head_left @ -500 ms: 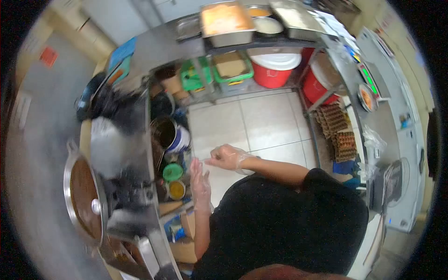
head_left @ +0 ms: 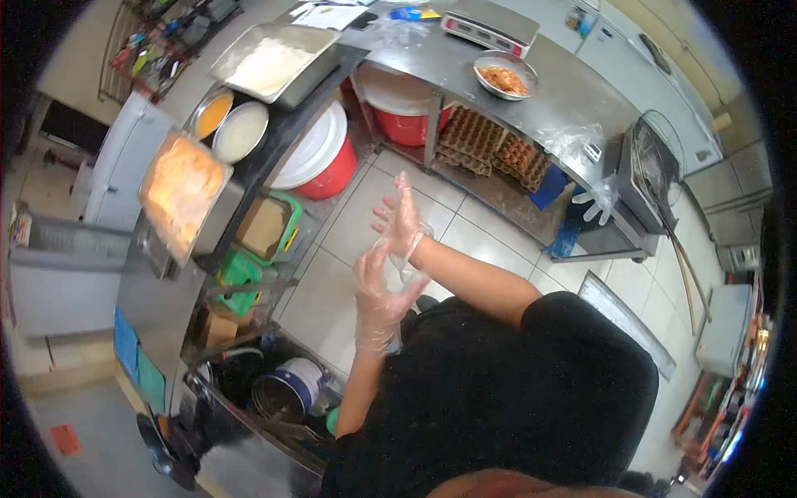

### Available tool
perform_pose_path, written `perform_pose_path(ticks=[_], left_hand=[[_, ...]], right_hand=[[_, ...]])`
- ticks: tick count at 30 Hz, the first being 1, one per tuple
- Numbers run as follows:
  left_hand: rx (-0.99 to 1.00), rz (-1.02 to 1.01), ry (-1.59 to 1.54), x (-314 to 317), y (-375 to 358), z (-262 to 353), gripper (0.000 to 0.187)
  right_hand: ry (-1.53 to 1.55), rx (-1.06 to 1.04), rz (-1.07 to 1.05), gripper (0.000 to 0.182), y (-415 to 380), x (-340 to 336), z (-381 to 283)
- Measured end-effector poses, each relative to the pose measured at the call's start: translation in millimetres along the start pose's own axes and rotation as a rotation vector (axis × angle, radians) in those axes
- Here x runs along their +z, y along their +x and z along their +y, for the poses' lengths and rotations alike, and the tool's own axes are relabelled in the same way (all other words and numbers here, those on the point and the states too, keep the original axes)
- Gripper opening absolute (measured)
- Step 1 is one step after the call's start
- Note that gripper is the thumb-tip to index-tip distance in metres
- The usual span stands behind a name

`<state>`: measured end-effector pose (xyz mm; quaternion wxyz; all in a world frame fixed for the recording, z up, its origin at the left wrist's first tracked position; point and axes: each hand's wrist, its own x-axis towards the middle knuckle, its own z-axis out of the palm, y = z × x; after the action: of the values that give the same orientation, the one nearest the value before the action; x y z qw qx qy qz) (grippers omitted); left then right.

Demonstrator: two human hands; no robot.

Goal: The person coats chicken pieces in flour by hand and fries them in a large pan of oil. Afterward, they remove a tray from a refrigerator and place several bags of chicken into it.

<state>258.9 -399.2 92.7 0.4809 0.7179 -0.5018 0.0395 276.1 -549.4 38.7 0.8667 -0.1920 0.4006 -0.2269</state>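
Both of my hands wear clear plastic gloves and are held in front of my black shirt, over the tiled floor. My right hand is open, its fingers spread and pointing away from me. The loose cuff of its glove hangs around the wrist. Just below it is my left hand, with thumb and fingers wide apart in a curve. Its fingertips are right at the heel of my right hand, near that cuff. No tool or food shows in either hand.
A steel counter holds a bowl of orange food, a scale and a tray of white powder. Another tray of orange-white food stands left. Red buckets and egg trays are below. A clear glove hangs at the counter edge.
My view has turned to the right. My right hand has gone from curled fingers to spread ones, and my left hand has moved beneath it, thumb now apart.
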Motion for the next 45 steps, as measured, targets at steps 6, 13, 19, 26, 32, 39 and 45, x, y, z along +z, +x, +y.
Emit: perform_pose_path(ticks=[6,13,19,26,32,39,45], left_hand=[[-0.201,-0.127,-0.279,27.5,57.1,-86.5,0.011],[0.037,-0.095,-0.241,-3.1,179.9,-140.0,0.020],[-0.008,-0.380,-0.511,12.5,232.7,-204.7,0.014],[-0.545,-0.608,-0.776,4.8,294.2,-244.5,0.017],[-0.838,-0.016,-0.866,4.2,380.7,-300.5,0.035],[-0.830,0.743,-1.189,28.0,471.2,-343.3,0.064],[-0.780,0.705,-1.169,54.3,516.2,-411.1,0.071]], right_hand=[[0.235,0.115,0.031,0.128,62.7,21.7,-24.2],[0.233,-0.170,0.005,0.110,143.4,75.4,-48.8],[0.464,-0.276,-0.083,0.111,193.6,117.3,-78.2],[-0.081,-0.468,-0.031,0.067,303.2,162.5,-182.5],[-1.850,-1.093,-0.584,0.039,417.4,338.9,-197.2],[-2.420,-0.901,-0.777,0.023,586.1,403.2,-152.5],[-1.976,-0.832,-0.804,0.031,552.1,427.6,-217.4]])
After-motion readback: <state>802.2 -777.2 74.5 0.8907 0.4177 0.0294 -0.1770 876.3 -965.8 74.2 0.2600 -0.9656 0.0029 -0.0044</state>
